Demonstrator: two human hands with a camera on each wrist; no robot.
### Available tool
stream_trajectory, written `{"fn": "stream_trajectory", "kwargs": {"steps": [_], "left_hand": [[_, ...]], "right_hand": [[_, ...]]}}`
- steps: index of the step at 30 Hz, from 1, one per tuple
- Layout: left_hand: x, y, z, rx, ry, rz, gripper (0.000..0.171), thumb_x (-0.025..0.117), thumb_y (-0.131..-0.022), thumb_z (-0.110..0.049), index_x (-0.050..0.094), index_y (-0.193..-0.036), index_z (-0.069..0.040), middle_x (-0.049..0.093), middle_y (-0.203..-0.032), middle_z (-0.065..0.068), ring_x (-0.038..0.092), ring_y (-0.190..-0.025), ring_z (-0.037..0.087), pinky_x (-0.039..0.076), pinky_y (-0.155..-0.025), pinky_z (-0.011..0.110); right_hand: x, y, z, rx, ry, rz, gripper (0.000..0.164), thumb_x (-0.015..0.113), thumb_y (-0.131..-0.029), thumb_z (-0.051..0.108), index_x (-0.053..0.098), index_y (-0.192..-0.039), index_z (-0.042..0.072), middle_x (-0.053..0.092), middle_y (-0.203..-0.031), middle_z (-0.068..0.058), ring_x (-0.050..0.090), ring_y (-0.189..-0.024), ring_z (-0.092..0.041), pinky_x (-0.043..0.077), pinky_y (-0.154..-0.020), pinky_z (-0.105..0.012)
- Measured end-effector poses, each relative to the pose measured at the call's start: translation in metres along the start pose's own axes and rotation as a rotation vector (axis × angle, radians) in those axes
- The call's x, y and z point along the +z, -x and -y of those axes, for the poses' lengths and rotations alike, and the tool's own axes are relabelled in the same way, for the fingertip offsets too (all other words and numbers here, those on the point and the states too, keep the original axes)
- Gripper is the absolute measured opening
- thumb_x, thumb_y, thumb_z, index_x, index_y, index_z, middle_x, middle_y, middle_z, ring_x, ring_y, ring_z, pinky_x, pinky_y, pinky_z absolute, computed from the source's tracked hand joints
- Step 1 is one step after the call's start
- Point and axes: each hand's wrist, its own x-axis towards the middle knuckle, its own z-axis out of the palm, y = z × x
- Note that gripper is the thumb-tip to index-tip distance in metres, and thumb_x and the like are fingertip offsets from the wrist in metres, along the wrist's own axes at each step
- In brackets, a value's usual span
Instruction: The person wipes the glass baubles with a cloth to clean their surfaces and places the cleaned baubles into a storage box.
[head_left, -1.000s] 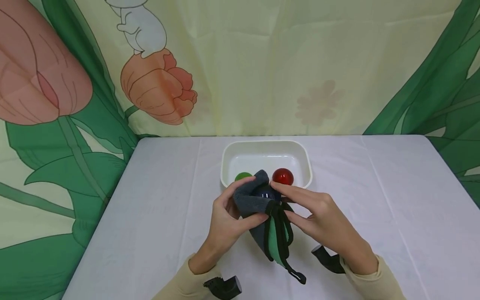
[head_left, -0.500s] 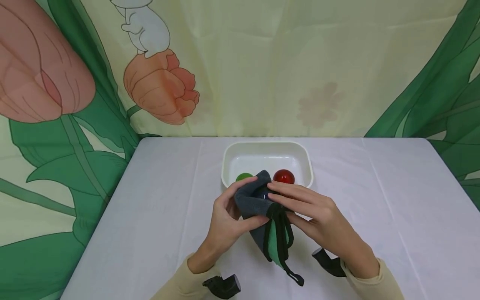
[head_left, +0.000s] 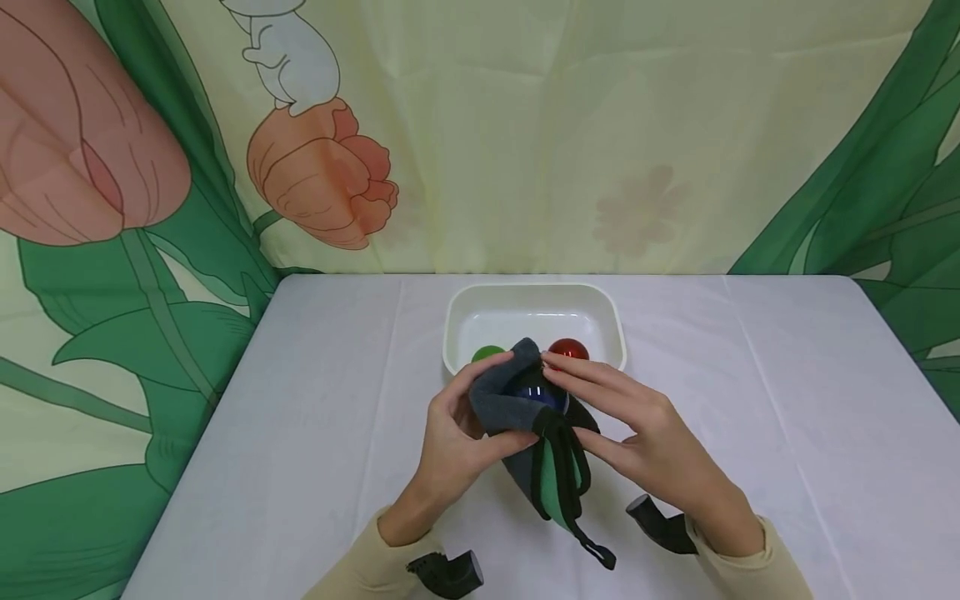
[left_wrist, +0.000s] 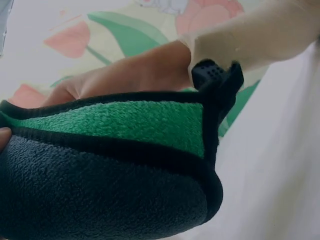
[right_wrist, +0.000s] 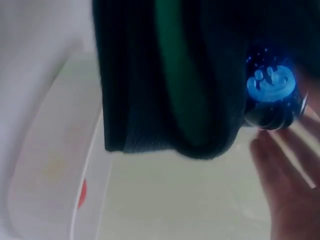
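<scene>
My left hand (head_left: 457, 437) grips a dark grey plush cloth (head_left: 501, 408) with green lining, black edging and a hanging loop. The cloth is folded round a glossy blue ball (head_left: 538, 392), whose exposed side faces my right hand (head_left: 645, 429). That hand's straight fingers reach to the ball's upper edge, while its thumb rests by the black edging. In the right wrist view, the ball (right_wrist: 270, 87) shows a pale, face-like mark beside my fingertips. The left wrist view is filled mostly by the cloth (left_wrist: 100, 185), its green lining showing; the ball is hidden there.
Just beyond the hands stands a white rectangular tray (head_left: 525, 289) on a white-covered table (head_left: 322, 400). Inside its near side lie a green ball (head_left: 487, 353) and a red ball (head_left: 566, 347), both partly covered by the hands and cloth. A printed curtain (head_left: 487, 150) hangs behind.
My right fingers have lifted from across the ball to its upper edge, exposing more blue surface. They now cover part of the red ball. My left hand keeps its grip on the cloth.
</scene>
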Motion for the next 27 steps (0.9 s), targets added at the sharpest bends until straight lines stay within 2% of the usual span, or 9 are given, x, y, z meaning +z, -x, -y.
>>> {"fn": "stream_trajectory", "kwargs": {"steps": [3,5,13,15,17,20,22,24,27], "left_hand": [[0.0,0.0,-0.001,-0.022,-0.006,-0.026,0.067,0.079,-0.08,0.0,0.05,-0.14,-0.001,0.054,-0.137,0.02,0.059,-0.118,0.024,0.052,-0.097,0.031],[0.0,0.0,-0.001,-0.025,-0.005,-0.031,0.067,0.079,-0.08,0.0,0.05,-0.14,0.0,0.054,-0.137,0.02,0.058,-0.12,0.025,0.051,-0.099,0.031],[0.0,0.0,-0.002,0.005,0.023,-0.006,0.068,0.08,-0.081,-0.005,0.048,-0.141,0.0,0.053,-0.139,0.02,0.057,-0.12,0.026,0.051,-0.1,0.032],[-0.001,-0.001,-0.002,0.022,0.031,0.008,0.069,0.08,-0.081,-0.007,0.047,-0.142,0.001,0.052,-0.139,0.021,0.057,-0.12,0.027,0.051,-0.101,0.032],[-0.001,-0.002,-0.002,0.037,0.039,0.016,0.07,0.081,-0.082,-0.008,0.046,-0.142,0.002,0.051,-0.14,0.021,0.057,-0.121,0.027,0.05,-0.102,0.033],[-0.001,-0.002,-0.001,0.049,0.039,0.007,0.07,0.081,-0.081,-0.007,0.046,-0.141,0.003,0.052,-0.139,0.02,0.058,-0.121,0.028,0.05,-0.102,0.034],[-0.001,-0.002,-0.001,0.044,0.036,-0.008,0.07,0.081,-0.08,-0.005,0.047,-0.14,0.003,0.054,-0.138,0.018,0.058,-0.12,0.027,0.051,-0.1,0.033],[-0.001,-0.001,0.0,0.039,0.033,-0.023,0.069,0.082,-0.079,-0.003,0.048,-0.139,0.003,0.055,-0.137,0.016,0.059,-0.119,0.026,0.052,-0.099,0.032],[0.0,-0.001,0.0,0.041,0.034,-0.03,0.069,0.082,-0.078,-0.002,0.049,-0.138,0.004,0.056,-0.135,0.016,0.059,-0.119,0.026,0.051,-0.099,0.032]], "right_hand": [[0.002,-0.003,0.0,-0.096,0.042,0.018,0.046,0.051,-0.103,0.032,0.058,-0.137,0.002,0.054,-0.145,-0.013,0.046,-0.139,-0.023,0.037,-0.111,-0.023],[0.004,-0.003,0.0,-0.121,0.06,0.04,0.044,0.047,-0.105,0.029,0.057,-0.138,0.002,0.052,-0.147,-0.013,0.043,-0.141,-0.024,0.035,-0.112,-0.024],[0.008,0.0,0.003,-0.023,0.078,0.089,0.049,0.041,-0.105,0.032,0.049,-0.146,0.005,0.044,-0.153,-0.011,0.043,-0.141,-0.02,0.039,-0.106,-0.02],[0.009,0.0,0.005,0.008,0.075,0.068,0.049,0.055,-0.102,0.018,0.045,-0.148,0.004,0.045,-0.153,-0.011,0.045,-0.139,-0.02,0.039,-0.106,-0.018],[0.01,0.0,0.006,0.039,0.078,0.049,0.062,0.068,-0.093,0.002,0.042,-0.15,0.005,0.046,-0.153,-0.01,0.048,-0.137,-0.019,0.039,-0.105,-0.015],[0.011,-0.001,0.006,0.058,0.087,0.041,0.084,0.072,-0.077,-0.018,0.04,-0.151,0.004,0.047,-0.151,-0.01,0.051,-0.135,-0.02,0.04,-0.104,-0.013],[0.009,-0.001,0.006,0.075,0.088,0.068,0.071,0.071,-0.089,-0.001,0.038,-0.152,0.006,0.045,-0.153,-0.009,0.048,-0.137,-0.02,0.038,-0.106,-0.015],[0.007,-0.001,0.005,0.075,0.087,0.089,0.059,0.061,-0.099,0.018,0.038,-0.152,0.006,0.043,-0.155,-0.008,0.044,-0.14,-0.02,0.036,-0.108,-0.017],[0.004,-0.002,0.002,0.005,0.094,0.071,0.055,0.044,-0.103,0.037,0.045,-0.148,0.004,0.045,-0.153,-0.01,0.043,-0.141,-0.02,0.035,-0.111,-0.02]]}}
